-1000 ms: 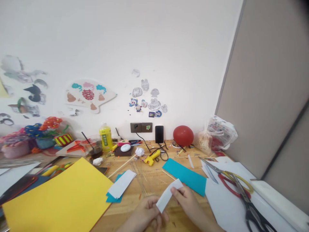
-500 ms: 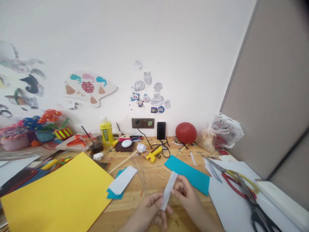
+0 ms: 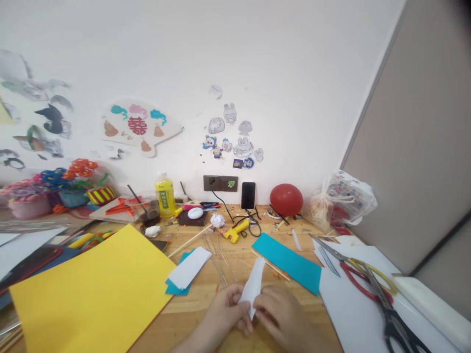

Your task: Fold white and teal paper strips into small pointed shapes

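A narrow white paper strip (image 3: 254,283) is held up between my two hands, over the wooden table's front. My left hand (image 3: 230,310) pinches its lower left side, thumb on top. At the lower right edge, the fingers of my right hand (image 3: 276,310) are closed on the same strip. The strip looks wider at the middle and tapers toward its lower end. White paper pieces (image 3: 191,267) lie on teal paper (image 3: 179,287) left of my hands. Beyond my right hand rests a teal paper rectangle (image 3: 289,262).
Yellow paper (image 3: 91,289) covers the left front. Scissors (image 3: 390,314) lie on white sheets (image 3: 342,304) at right. Further back are a yellow glue gun (image 3: 235,231), a thin wooden stick (image 3: 189,240), a phone (image 3: 248,195), a red balloon (image 3: 286,199) and a yellow bottle (image 3: 165,194).
My right hand has moved down along the paper strip to its lower edge and turned over. The strip now shows a wider face. The camera view has shifted slightly.
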{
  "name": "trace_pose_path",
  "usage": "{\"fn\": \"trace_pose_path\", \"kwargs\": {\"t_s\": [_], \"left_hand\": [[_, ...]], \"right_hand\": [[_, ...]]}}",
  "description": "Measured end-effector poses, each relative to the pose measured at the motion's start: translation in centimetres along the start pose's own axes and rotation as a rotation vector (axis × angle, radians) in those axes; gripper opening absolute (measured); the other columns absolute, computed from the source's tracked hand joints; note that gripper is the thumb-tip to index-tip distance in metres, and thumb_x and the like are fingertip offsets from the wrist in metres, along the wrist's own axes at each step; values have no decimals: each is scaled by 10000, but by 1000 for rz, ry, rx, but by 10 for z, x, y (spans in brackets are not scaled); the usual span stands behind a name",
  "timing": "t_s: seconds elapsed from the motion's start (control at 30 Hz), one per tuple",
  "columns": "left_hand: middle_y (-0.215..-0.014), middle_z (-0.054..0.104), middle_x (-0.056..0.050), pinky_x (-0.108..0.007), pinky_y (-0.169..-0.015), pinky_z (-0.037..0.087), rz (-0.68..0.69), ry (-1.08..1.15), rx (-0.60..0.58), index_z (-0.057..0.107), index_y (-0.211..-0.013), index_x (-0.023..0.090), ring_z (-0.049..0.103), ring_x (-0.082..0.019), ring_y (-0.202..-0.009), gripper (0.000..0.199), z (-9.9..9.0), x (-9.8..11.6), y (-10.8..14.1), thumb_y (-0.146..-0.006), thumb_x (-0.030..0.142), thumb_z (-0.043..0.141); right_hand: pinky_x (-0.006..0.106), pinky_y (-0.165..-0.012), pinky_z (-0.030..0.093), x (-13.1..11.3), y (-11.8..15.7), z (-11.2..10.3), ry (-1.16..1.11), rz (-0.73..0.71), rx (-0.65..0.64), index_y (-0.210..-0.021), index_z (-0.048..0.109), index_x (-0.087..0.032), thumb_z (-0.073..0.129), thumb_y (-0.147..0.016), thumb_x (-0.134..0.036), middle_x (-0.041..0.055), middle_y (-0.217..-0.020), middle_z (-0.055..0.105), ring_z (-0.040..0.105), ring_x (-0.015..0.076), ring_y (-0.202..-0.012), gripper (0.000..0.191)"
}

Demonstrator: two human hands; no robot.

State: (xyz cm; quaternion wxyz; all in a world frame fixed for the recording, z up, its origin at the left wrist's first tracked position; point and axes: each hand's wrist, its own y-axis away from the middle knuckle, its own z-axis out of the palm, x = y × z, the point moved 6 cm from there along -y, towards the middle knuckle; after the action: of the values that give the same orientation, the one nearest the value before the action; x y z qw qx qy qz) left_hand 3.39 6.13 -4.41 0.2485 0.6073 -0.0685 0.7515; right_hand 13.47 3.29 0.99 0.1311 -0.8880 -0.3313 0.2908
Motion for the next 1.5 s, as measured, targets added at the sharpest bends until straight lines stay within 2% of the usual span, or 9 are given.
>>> {"fn": "trace_pose_path", "kwargs": {"t_s": [0.23, 0.5, 0.63, 0.8, 0.93, 1.07, 1.23, 1.5], "left_hand": [[-515, 621, -9, -214, -425, 424, -33, 15, 5, 464, -710, 140, 565, -110, -404, 388, -4, -7, -3, -556, 423, 680], [-537, 643, -45, -184, -412, 431, -62, 70, -50, 537, -762, 94, 569, -98, -405, 360, -5, -10, -3, -592, 376, 683], [-580, 637, -25, -176, -397, 437, -62, 89, -60, 536, -755, 103, 574, -94, -396, 348, -1, -5, 0, -583, 359, 697], [-696, 645, -28, -169, -393, 442, -61, 105, -101, 514, -783, 123, 589, -91, -409, 362, 3, -2, 1, -579, 351, 708], [-711, 638, -29, -167, -406, 448, -31, 102, -119, 509, -815, 125, 605, -100, -430, 354, 5, -2, 1, -614, 356, 686], [-728, 637, -45, -181, -433, 463, -24, 73, -130, 525, -821, 112, 620, -113, -465, 333, 7, -2, 1, -652, 372, 649], [-681, 624, -16, -185, -454, 465, -13, -3, -121, 537, -839, 107, 619, -110, -469, 356, 8, -1, 2, -596, 310, 699], [-639, 629, 1, -202, -457, 468, -16, -19, -57, 517, -792, 118, 610, -111, -454, 333, 7, 2, 1, -569, 284, 700]], "right_hand": [[242, -645, 356, -1, -2, 0, 46, -49, -102, -862, 614, -221, 484, -802, -205, 40, -842, 614, 529, 167, -766, 144], [233, -641, 346, -5, -3, -6, -47, -29, -91, -778, 626, -217, 526, -760, -145, 21, -838, 588, 513, 149, -740, 124], [227, -670, 367, 6, -2, -4, -219, 96, -21, -734, 608, -193, 530, -773, -178, 21, -823, 584, 523, 147, -776, 88], [234, -617, 386, 28, -2, 7, -389, 319, 97, -634, 569, -165, 548, -730, -184, 6, -657, 591, 538, 147, -666, 101], [220, -534, 389, 39, 0, 18, -551, 426, 150, -672, 558, -166, 531, -672, -144, -20, -580, 577, 534, 131, -555, 35], [211, -508, 381, 43, 2, 18, -531, 447, 169, -668, 587, -168, 544, -627, -118, -23, -581, 579, 521, 125, -540, 78], [220, -522, 401, 41, 1, 15, -490, 453, 142, -655, 628, -165, 558, -628, -125, 3, -627, 596, 541, 131, -549, 85], [208, -493, 392, 38, 0, 16, -531, 526, 151, -633, 592, -167, 523, -598, -111, -22, -556, 569, 534, 127, -517, 95]]}}
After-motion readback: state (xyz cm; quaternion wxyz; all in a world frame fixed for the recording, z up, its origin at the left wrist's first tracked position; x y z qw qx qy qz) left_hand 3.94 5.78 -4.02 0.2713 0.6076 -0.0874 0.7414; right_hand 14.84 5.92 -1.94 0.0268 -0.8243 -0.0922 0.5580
